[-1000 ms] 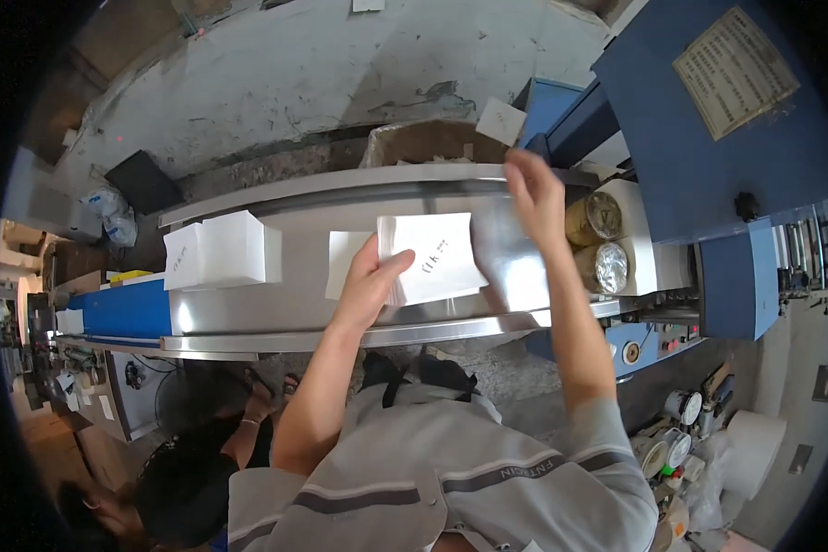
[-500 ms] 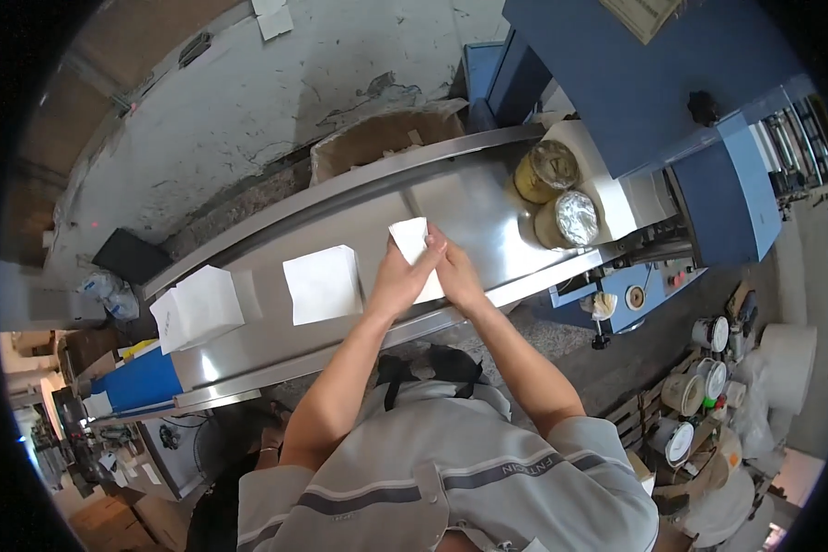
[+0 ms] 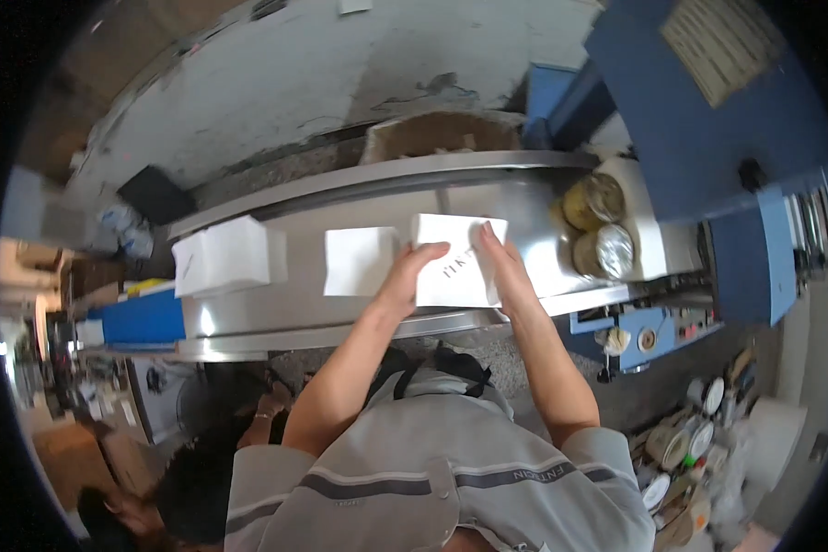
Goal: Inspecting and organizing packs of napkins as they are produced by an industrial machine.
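Observation:
My left hand [image 3: 407,281] and my right hand [image 3: 510,276] hold a squarish pad of white paper [image 3: 458,276] between them, above the steel table. Dark marks show on its upper face. The left thumb lies on top of the paper, and the right thumb presses near its far right corner. Fingers underneath are hidden. Just left of my left hand, a smaller-looking white stack of paper [image 3: 357,262] lies on the table. Farther left sits a thicker white paper stack [image 3: 223,258].
The long steel table [image 3: 304,308] has raised rails. Two jars [image 3: 594,201], one foil-topped [image 3: 603,253], stand at right beside a blue machine [image 3: 708,101]. An open carton [image 3: 432,138] is beyond the far rail. Another person [image 3: 198,483] is at lower left.
The paper in my hands went from curled and narrow to spread flat, with its marked face showing. My hands moved apart. The whole view has turned and shifted.

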Demonstrator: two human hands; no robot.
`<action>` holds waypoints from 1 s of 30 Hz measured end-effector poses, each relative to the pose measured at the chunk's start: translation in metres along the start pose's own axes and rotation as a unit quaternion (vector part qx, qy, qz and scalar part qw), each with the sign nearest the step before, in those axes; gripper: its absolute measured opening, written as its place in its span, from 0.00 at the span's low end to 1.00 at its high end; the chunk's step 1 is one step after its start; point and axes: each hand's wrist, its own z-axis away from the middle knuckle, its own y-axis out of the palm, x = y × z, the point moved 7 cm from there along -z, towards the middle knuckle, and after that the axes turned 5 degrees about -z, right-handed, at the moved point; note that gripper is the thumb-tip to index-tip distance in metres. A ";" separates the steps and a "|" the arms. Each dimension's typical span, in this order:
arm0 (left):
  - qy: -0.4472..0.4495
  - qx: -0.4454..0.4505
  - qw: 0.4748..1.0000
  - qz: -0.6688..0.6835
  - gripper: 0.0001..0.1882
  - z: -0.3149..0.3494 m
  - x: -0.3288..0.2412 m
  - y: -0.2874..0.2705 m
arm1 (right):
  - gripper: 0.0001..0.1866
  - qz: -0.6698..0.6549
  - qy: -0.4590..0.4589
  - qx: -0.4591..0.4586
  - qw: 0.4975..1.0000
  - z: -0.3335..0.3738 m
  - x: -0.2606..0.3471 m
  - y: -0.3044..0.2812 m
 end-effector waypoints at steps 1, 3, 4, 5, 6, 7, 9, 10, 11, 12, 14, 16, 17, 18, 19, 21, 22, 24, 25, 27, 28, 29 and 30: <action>-0.006 0.007 1.000 0.017 0.22 0.001 0.002 -0.003 | 0.42 0.011 -0.007 0.007 1.000 -0.006 -0.009 -0.002; -0.005 -0.017 1.000 0.003 0.22 0.004 0.007 -0.008 | 0.41 -0.004 0.003 0.019 1.000 -0.014 -0.020 -0.009; -0.008 -0.017 1.000 -0.003 0.22 0.009 0.004 -0.007 | 0.40 -0.027 -0.007 0.021 0.999 -0.008 -0.018 -0.004; -0.011 -0.017 1.000 -0.009 0.22 0.015 0.001 -0.009 | 0.38 -0.024 -0.035 0.018 0.999 0.000 -0.011 0.003; 0.000 0.002 1.000 -0.012 0.25 0.020 -0.004 -0.007 | 0.38 -0.001 -0.061 0.032 0.998 0.003 -0.007 0.009; 0.005 -0.005 1.000 -0.030 0.24 0.025 -0.005 -0.011 | 0.37 0.021 -0.088 0.044 0.995 0.005 -0.004 0.012; 0.016 -0.009 0.996 -0.082 0.23 0.037 -0.015 -0.016 | 0.34 0.041 -0.098 0.048 0.993 0.005 -0.003 0.018; 0.022 -0.014 0.997 -0.079 0.23 0.041 -0.017 -0.021 | 0.34 0.058 -0.099 0.055 0.992 0.008 0.000 0.024; 0.056 -0.016 0.992 -0.110 0.23 0.044 -0.022 -0.023 | 0.34 0.076 -0.101 0.060 0.990 0.009 0.003 0.027; 0.084 -0.007 0.987 -0.139 0.22 0.044 -0.023 -0.021 | 0.33 0.064 -0.116 0.080 0.988 0.005 0.001 0.026; 0.071 0.015 0.983 -0.171 0.20 0.040 -0.025 -0.028 | 0.32 0.147 -0.154 0.093 0.973 -0.003 0.007 0.023; 0.073 0.018 0.979 -0.192 0.20 0.037 -0.029 -0.032 | 0.27 0.265 -0.135 0.121 0.947 -0.007 0.017 0.023; 0.088 0.023 0.975 -0.204 0.20 0.036 -0.031 -0.032 | 0.25 0.305 -0.201 0.135 0.921 -0.006 0.028 0.027; 0.070 0.034 0.976 -0.202 0.20 0.033 -0.031 -0.028 | 0.23 0.345 -0.266 0.143 0.889 -0.005 0.036 0.029; 0.068 0.030 0.975 -0.209 0.20 0.030 -0.029 -0.031 | 0.21 0.369 -0.294 0.126 0.873 -0.005 0.038 0.031; 0.060 0.027 0.972 -0.224 0.20 0.026 -0.028 -0.031 | 0.20 0.439 -0.312 0.113 0.835 0.009 0.047 0.036; 0.057 0.041 0.972 -0.223 0.20 0.023 -0.025 -0.028 | 0.17 0.458 -0.330 0.090 0.821 0.011 0.046 0.032; 0.035 0.047 0.975 -0.216 0.20 0.018 -0.017 -0.026 | 0.16 0.463 -0.329 0.074 0.820 0.017 0.048 0.024; 0.031 0.053 0.974 -0.217 0.20 0.016 -0.014 -0.023 | 0.15 0.464 -0.328 0.071 0.820 0.020 0.048 0.022; 0.030 0.072 0.973 -0.216 0.20 0.013 -0.010 -0.016 | 0.15 0.449 -0.308 0.060 0.836 0.022 0.047 0.013; 0.027 0.074 0.973 -0.218 0.20 0.011 -0.007 -0.015 | 0.16 0.430 -0.295 0.071 0.850 0.020 0.046 0.009; 0.022 0.086 0.975 -0.205 0.21 0.009 -0.003 -0.014 | 0.17 0.410 -0.283 0.083 0.863 0.018 0.044 0.005; 0.019 0.099 0.976 -0.191 0.21 0.005 0.000 -0.010 | 0.18 0.420 -0.262 0.095 0.864 0.012 0.039 -0.004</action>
